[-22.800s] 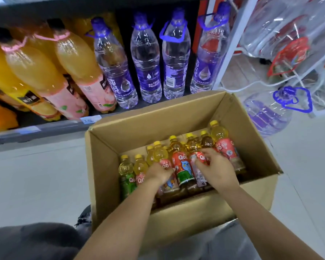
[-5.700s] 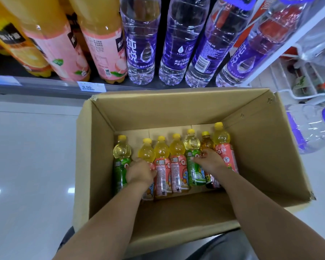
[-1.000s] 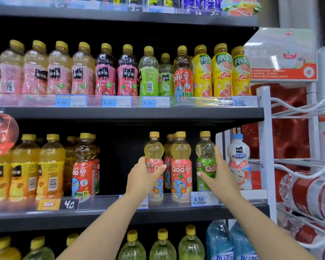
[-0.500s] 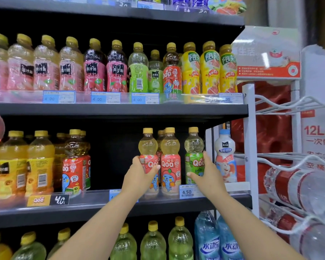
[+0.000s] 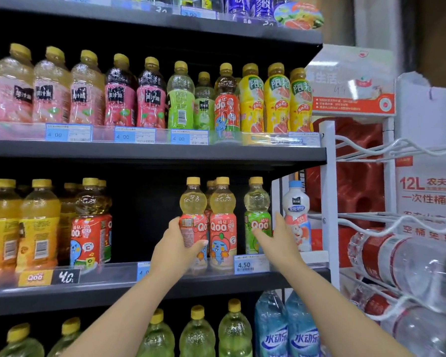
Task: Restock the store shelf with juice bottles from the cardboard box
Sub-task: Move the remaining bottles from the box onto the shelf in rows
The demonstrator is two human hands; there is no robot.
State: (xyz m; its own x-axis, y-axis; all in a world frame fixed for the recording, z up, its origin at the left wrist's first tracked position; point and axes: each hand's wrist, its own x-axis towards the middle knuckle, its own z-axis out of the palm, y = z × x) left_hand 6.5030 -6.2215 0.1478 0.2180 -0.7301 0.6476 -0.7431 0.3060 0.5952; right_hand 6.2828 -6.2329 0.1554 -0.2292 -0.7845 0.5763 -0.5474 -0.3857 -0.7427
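Now your left hand [image 5: 177,249] grips a pink-label Qoo bottle [image 5: 193,222] at mid-frame on the dark shelf [image 5: 108,287]; your right hand [image 5: 278,243], fingers straight, touches a green Qoo bottle [image 5: 257,215] above the 4.50 tag [image 5: 250,264].

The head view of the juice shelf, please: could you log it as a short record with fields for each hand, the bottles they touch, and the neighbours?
left hand: grips the pink-label Qoo bottle, upright at the front of the middle shelf
right hand: open, fingers straight, against the green-label Qoo bottle
between them: a second pink-label Qoo bottle, untouched
right neighbour: white milk-drink bottle
price tag: reads 4.50
cardboard box: not in view
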